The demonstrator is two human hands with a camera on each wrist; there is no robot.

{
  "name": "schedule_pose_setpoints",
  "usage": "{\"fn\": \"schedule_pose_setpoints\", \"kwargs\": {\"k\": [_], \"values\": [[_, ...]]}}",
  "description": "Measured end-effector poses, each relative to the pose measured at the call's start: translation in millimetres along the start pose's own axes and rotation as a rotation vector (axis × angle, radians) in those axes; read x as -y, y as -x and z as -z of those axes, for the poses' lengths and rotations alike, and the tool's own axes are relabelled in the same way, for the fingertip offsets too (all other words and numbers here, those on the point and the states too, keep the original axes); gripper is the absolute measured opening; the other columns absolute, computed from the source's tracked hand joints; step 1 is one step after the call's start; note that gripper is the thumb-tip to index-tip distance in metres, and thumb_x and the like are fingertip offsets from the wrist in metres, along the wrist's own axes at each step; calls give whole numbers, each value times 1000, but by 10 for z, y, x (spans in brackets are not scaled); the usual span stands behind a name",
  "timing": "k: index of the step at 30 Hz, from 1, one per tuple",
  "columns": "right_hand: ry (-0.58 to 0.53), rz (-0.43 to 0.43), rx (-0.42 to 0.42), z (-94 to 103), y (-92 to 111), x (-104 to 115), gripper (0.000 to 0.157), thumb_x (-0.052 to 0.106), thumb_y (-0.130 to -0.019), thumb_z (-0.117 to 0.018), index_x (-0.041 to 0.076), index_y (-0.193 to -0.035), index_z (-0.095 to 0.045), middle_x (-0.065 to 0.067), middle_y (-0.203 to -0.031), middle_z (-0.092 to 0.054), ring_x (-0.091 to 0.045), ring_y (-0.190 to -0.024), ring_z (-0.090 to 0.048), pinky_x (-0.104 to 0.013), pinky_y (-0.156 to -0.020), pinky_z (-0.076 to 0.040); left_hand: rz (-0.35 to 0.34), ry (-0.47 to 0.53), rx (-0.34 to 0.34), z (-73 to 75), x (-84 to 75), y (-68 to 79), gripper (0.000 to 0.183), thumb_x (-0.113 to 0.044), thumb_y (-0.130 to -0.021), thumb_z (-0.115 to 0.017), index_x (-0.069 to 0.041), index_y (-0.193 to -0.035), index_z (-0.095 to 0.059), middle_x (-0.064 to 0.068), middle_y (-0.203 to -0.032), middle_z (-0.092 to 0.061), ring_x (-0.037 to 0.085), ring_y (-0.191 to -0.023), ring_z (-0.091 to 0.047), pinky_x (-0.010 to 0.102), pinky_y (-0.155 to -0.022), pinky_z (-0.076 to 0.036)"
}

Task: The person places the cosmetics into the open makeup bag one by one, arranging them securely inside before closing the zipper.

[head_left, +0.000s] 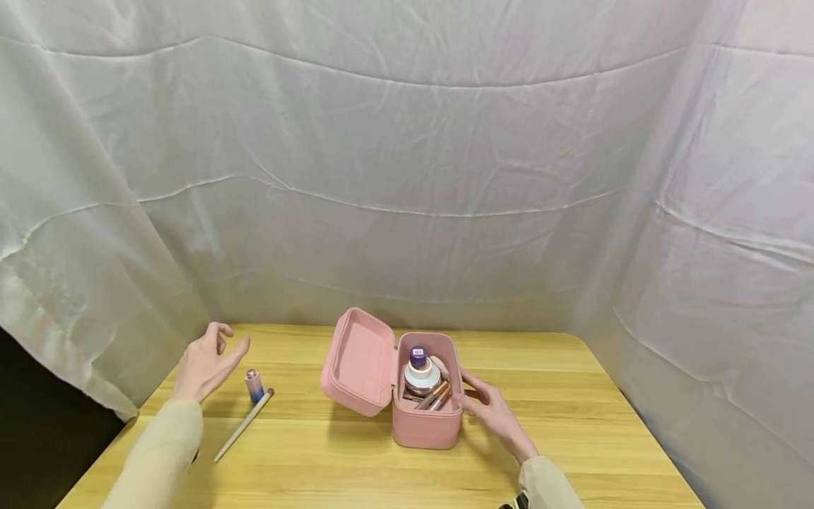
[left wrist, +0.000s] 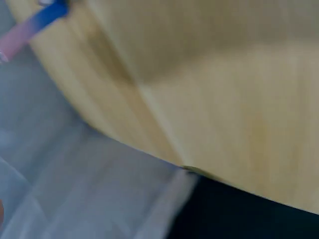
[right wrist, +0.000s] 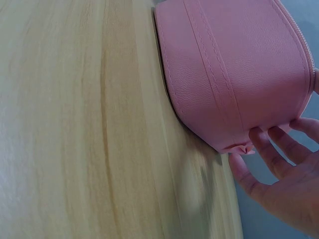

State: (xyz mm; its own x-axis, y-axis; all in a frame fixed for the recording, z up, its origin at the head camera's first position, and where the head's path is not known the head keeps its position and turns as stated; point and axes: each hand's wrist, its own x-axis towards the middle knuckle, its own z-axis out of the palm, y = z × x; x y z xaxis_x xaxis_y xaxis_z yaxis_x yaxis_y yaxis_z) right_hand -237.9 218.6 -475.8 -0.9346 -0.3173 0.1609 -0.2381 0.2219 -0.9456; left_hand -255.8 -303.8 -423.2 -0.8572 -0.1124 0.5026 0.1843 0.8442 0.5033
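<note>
A pink cosmetic case (head_left: 427,428) stands on the table with its lid (head_left: 362,360) swung out to the left. Inside lie a white round jar (head_left: 422,380), a purple-capped container (head_left: 417,356) and several slim tubes (head_left: 439,397). My right hand (head_left: 492,413) rests on the case's right side, fingertips (right wrist: 256,133) against the pink wall. At the left, my left hand (head_left: 206,364) hovers with thumb and fingers apart, holding nothing. Just right of it stands a small pink-and-blue bottle (head_left: 254,387), seen partly in the left wrist view. Beside the bottle lies a makeup brush (head_left: 244,426) with a pale handle.
The wooden table (head_left: 547,382) has a rounded far right corner. Pale fabric (head_left: 407,177) hangs behind it and along both sides. A dark area (head_left: 44,417) shows beyond the left edge.
</note>
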Motion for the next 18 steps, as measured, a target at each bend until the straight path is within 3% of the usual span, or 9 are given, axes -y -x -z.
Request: {"fn": "schedule_pose_setpoints", "kwargs": {"k": [3, 7, 18], "values": [[0, -5, -9, -5, -3, 1, 63, 13, -100, -59, -2, -155, -32, -31, -158, -34, -52, -136, -46, -32, -91, -55, -23, -32, 118, 3, 148, 76, 49, -49, -95, -64, -5, -114, -52, 8, -83, -54, 17, -63, -45, 26, -57, -35], [-2, -8, -13, -10, -7, 2, 63, 14, -100, -59, -1, -155, -32, -31, -157, -35, -51, -136, -45, -29, -90, -55, -41, -64, 195, -26, 271, 168, 57, -50, -88, -73, -4, -113, -50, 6, -80, -56, 15, -59, -46, 24, -53, -36], [11, 4, -7, 2, -4, -18, 63, 13, -100, -58, -1, -155, -32, -31, -158, -35, -51, -135, -47, -34, -90, -55, 14, -12, 440, -194, 437, 358, 69, -47, -73, -87, 0, -99, -44, 3, -74, -62, 15, -66, -54, 27, -60, -43]]}}
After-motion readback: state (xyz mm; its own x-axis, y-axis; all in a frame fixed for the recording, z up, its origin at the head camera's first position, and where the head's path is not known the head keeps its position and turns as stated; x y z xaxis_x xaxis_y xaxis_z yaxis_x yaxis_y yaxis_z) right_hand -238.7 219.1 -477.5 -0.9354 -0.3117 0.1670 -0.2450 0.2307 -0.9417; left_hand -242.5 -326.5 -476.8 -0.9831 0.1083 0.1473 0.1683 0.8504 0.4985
